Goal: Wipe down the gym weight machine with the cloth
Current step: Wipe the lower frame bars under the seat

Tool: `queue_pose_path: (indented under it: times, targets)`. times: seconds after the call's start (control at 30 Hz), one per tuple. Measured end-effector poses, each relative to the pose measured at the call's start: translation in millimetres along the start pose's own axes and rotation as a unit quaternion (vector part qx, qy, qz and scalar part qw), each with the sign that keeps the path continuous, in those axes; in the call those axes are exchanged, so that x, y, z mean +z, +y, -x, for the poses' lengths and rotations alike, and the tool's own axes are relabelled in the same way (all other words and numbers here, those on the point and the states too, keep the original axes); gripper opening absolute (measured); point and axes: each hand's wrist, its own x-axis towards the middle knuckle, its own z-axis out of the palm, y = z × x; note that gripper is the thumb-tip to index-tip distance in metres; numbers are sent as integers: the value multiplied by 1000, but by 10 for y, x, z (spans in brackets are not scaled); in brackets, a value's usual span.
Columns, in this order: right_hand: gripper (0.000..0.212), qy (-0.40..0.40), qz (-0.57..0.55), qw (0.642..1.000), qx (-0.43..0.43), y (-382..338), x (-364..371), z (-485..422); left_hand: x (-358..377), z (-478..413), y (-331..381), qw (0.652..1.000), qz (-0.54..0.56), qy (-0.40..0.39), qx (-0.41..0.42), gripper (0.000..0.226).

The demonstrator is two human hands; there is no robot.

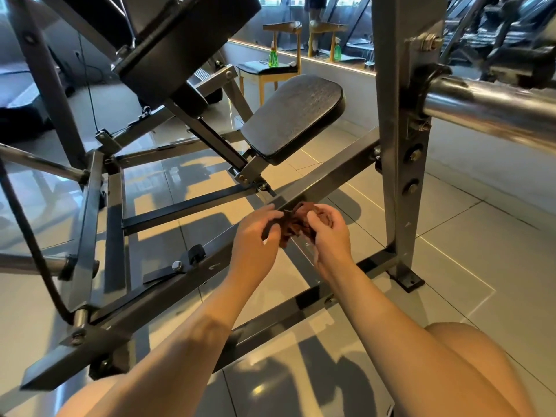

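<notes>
The brown cloth [296,224] sits bunched between both hands, just above a low frame bar [331,176] of the weight machine [397,115]. The fingers of the left hand [255,236] and right hand [329,233] curl round its folds. Held this loosely, it may snag on the bolted bracket [255,179] nearby. A spray bottle [273,58] holding green liquid stands on a chair [264,69] well behind.

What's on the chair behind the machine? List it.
A green bottle stands on the chair's dark seat; a small item beside it is too small to identify. The pad hides the chair's lower right.
</notes>
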Motion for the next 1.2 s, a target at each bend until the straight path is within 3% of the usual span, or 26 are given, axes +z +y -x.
queue_pose_path:
  times: [0.1, 0.17, 0.27, 0.4, 0.47, 0.6, 0.67, 0.77, 0.87, 1.07, 1.2]
  targets:
    - [20, 39, -6, 999, -23, 39, 102, -146, -59, -4, -184, 998, -64, -16, -10, 39]
    - [23, 30, 67, 995, -68, 132, 199, -147, -68, 13, -273, 996, -73, -47, -11, 42]
    - [31, -23, 154, 977, -147, 360, 282, -32, -52, 23, -314, 997, -64, -52, -3, 42]
    - [28, -95, 183, 971, -120, 441, 245, 40, -40, 45, -364, 996, -73, -59, 2, 43]
    - [24, -63, 200, 968, -136, 308, 215, -42, -54, 46, -396, 996, -70, -61, 9, 44]
    - [20, 76, 179, 971, -139, 117, 211, -264, -53, 43, -415, 996, -65, -63, 2, 45]
    - [22, 68, 199, 964, -162, 159, 280, -211, -23, 49, -403, 996, -61, -57, -6, 44]
    - [24, -19, 238, 948, -209, 268, 314, -59, 28, 56, -380, 998, -49, -43, -19, 43]
    - [21, -84, 271, 937, -204, 249, 255, -56, 34, 58, -389, 998, -42, -39, -25, 43]
    - [18, 94, 205, 961, -161, 7, 137, -389, -49, 55, -433, 996, -58, -68, -6, 46]
    - [25, 9, 252, 948, -195, 275, 258, -189, 13, 61, -382, 998, -41, -50, -26, 44]
